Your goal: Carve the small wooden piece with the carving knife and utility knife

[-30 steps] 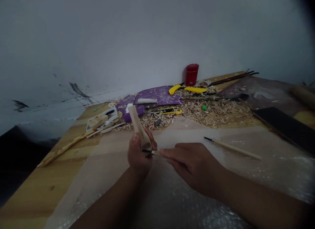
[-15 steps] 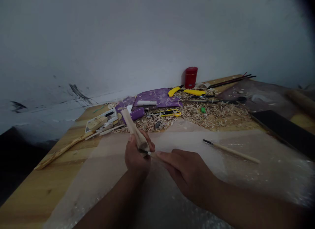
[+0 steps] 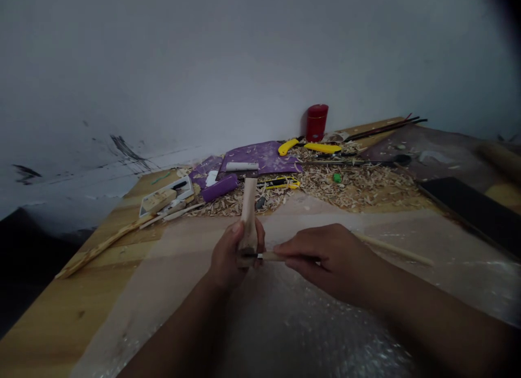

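Observation:
My left hand is closed around a pale piece of wood, narrow at its far end and thicker near me. In my right hand is a wood-carving knife, gripped by its wooden handle. Its short dark blade lies against the thick near end of the wood. Both hands are over the bubble wrap that covers the middle of the table. A thin wooden stick rests on the wrap, its left end hidden behind my right hand.
Wood shavings lie along the back, with yellow-handled tools, a yellow utility knife and purple sheets. A red container stands by the wall. To the left are a white tray and a long stick; a black slab is right.
The wood has swung from leaning left to pointing nearly straight away from me. My right hand has risen slightly and turned the knife more level, now covering the thin stick's dark tip.

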A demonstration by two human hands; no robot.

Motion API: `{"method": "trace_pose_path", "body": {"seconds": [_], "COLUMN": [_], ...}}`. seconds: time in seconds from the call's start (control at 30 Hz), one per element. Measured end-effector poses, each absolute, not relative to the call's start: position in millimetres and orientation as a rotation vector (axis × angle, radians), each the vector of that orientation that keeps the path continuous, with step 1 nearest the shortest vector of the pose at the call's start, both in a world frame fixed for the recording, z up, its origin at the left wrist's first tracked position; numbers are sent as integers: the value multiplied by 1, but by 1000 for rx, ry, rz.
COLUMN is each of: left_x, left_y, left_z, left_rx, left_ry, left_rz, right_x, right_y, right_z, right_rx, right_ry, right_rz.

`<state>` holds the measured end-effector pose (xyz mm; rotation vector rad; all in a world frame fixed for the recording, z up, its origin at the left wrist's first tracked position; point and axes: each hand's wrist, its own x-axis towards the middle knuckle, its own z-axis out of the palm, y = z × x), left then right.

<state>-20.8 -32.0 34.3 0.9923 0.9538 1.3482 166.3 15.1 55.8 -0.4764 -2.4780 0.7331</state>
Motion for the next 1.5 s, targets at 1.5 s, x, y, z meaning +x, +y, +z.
{"method": "trace_pose_path", "body": {"seconds": [1.5], "left_x": [-13], "left_y": [-28], "left_z": [49], "left_rx": [754], "left_ry": [929], "left_rz": [1633], "right_x": [149], "right_y": [-7], "right_z": [43], "right_rx": [-577], "right_ry": [-2210], "right_rz": [805]}}
